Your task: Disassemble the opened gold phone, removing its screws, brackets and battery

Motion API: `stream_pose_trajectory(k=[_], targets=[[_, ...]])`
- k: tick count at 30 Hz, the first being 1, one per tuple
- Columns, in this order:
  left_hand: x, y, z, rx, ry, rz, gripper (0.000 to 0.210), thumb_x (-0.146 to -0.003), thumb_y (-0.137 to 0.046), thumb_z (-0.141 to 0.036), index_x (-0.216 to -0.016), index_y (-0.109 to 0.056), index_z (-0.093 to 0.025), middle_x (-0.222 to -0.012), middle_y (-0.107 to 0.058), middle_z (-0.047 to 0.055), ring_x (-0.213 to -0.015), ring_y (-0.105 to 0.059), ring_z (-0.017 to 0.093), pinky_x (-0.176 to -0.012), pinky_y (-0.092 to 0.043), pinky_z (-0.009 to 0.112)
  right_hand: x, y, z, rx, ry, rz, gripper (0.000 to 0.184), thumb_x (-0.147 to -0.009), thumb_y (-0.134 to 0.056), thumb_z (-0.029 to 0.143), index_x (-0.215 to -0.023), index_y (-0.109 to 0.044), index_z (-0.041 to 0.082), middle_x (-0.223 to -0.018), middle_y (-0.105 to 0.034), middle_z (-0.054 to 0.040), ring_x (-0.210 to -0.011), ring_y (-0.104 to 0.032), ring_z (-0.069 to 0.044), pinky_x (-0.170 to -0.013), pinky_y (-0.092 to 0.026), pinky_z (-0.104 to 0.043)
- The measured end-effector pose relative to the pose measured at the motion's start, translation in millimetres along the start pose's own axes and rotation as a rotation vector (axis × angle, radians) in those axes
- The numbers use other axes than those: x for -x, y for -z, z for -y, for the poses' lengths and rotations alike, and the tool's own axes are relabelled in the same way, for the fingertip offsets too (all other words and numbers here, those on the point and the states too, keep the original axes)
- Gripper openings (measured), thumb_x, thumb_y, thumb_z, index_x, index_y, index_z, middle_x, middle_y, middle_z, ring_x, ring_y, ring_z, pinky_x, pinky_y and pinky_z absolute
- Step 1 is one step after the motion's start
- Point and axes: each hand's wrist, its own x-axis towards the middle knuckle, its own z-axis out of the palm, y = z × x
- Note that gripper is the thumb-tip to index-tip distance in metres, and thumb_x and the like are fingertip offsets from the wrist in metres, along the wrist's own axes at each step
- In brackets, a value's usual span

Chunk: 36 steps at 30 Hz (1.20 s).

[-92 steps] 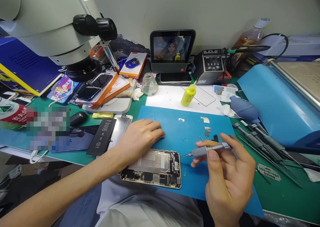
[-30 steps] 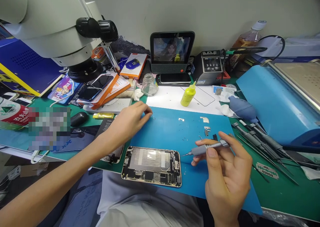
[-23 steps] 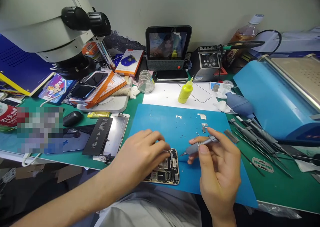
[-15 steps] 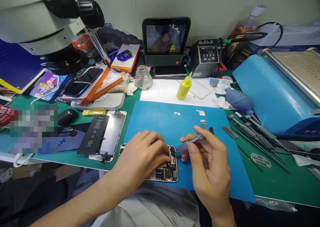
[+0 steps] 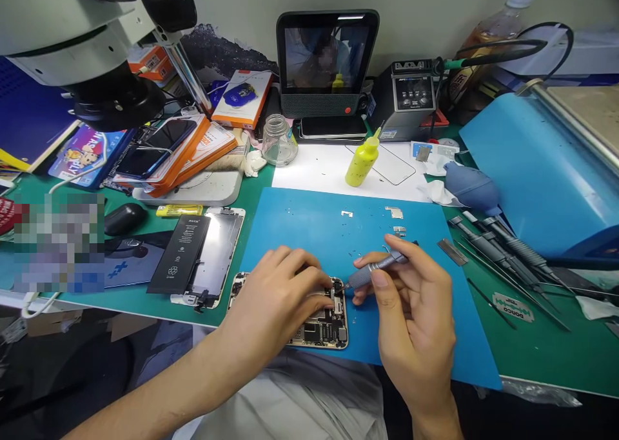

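Note:
An opened phone (image 5: pixel 316 331) with its circuit board showing lies at the front of the blue mat (image 5: pixel 309 227). My left hand (image 5: pixel 280 298) rests over it, fingers curled and closed on its upper right part, hiding much of the inside. In my right hand (image 5: pixel 416 311) is a grey precision screwdriver (image 5: pixel 363 276), held slantwise between thumb and fingers. Its tip points left and reaches the phone's right edge near the top corner. Small metal shield pieces (image 5: pixel 396 213) and tiny screws lie on the mat behind.
Left of the mat are a phone battery (image 5: pixel 180 254) and a screen assembly (image 5: pixel 222 253). A yellow squeeze bottle (image 5: pixel 362 162) and a glass jar (image 5: pixel 279 142) stand behind. Tweezers (image 5: pixel 512 272) and a razor blade (image 5: pixel 512 306) lie right. A microscope (image 5: pixel 91 46) overhangs the left.
The whole view has shifted slightly. My left hand stays on the phone. The screwdriver remains at the phone's right edge, turned a little in my right fingers.

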Motion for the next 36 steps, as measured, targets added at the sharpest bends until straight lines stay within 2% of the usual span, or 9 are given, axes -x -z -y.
stream_pose_trajectory(k=[7, 16, 23, 27, 30, 33, 36], targets=[[-2, 3.3, -4, 0.022, 0.037, 0.045, 0.001, -0.114, -0.074, -0.025, -0.114, -0.073, -0.024, -0.115, -0.077, 0.0, -0.098, -0.064, 0.025, -0.085, -0.045, 0.042, -1, 0, -2, -0.013, -0.036, 0.014, 0.043, -0.12, -0.061, 0.019, -0.159, -0.061, 0.036, -0.117, -0.078, 0.0011, -0.079, -0.076, -0.009, -0.073, -0.07, -0.023], [-10, 7.1, -6, 0.11, 0.13, 0.157, 0.014, -0.106, -0.083, -0.018, -0.103, -0.071, -0.024, -0.115, -0.075, -0.001, -0.104, -0.065, 0.025, -0.089, -0.048, 0.041, -6, 0, -2, -0.073, -0.172, 0.011, 0.035, -0.122, -0.062, 0.031, -0.156, -0.062, 0.037, -0.113, -0.081, 0.0006, -0.075, -0.078, -0.011, -0.068, -0.073, -0.025], [-9, 10.2, -2, 0.157, 0.154, 0.158, 0.016, -0.109, -0.081, -0.017, -0.109, -0.067, -0.026, -0.116, -0.075, -0.004, -0.11, -0.066, 0.022, -0.094, -0.051, 0.038, -11, 0, -3, -0.119, -0.24, 0.013, 0.032, -0.123, -0.059, 0.034, -0.155, -0.06, 0.03, -0.108, -0.081, 0.001, -0.07, -0.079, -0.011, -0.066, -0.073, -0.025], [-2, 16.2, 0, 0.158, 0.157, 0.141, 0.019, -0.112, -0.076, -0.015, -0.122, -0.066, -0.027, -0.117, -0.077, -0.004, -0.114, -0.068, 0.02, -0.094, -0.055, 0.034, -8, -2, 2, -0.063, -0.153, -0.105, 0.034, -0.122, -0.06, 0.027, -0.156, -0.06, 0.032, -0.111, -0.078, 0.0, -0.072, -0.075, -0.01, -0.067, -0.07, -0.025], [4, 15.7, -1, 0.121, 0.117, 0.123, 0.015, -0.115, -0.069, -0.015, -0.125, -0.066, -0.026, -0.122, -0.079, -0.004, -0.115, -0.069, 0.02, -0.098, -0.053, 0.036, -2, -3, 3, -0.024, -0.018, -0.162, 0.039, -0.116, -0.066, 0.021, -0.154, -0.064, 0.032, -0.11, -0.077, -0.0016, -0.07, -0.073, -0.012, -0.059, -0.066, -0.027], [8, 9.1, -5, 0.053, 0.076, 0.083, 0.01, -0.118, -0.068, -0.023, -0.128, -0.066, -0.025, -0.129, -0.08, -0.002, -0.114, -0.069, 0.023, -0.096, -0.049, 0.041, 5, -3, 0, 0.021, 0.057, -0.142, 0.045, -0.108, -0.073, 0.014, -0.15, -0.069, 0.029, -0.109, -0.079, -0.0039, -0.071, -0.075, -0.015, -0.058, -0.067, -0.028], [11, 0.7, -8, -0.02, 0.059, 0.037, 0.018, -0.117, -0.07, -0.029, -0.134, -0.063, -0.026, -0.131, -0.079, 0.0, -0.113, -0.068, 0.026, -0.094, -0.046, 0.043, 8, -3, -4, 0.063, 0.108, -0.092, 0.054, -0.105, -0.074, 0.009, -0.154, -0.07, 0.031, -0.112, -0.082, -0.0048, -0.078, -0.079, -0.016, -0.064, -0.07, -0.03]])
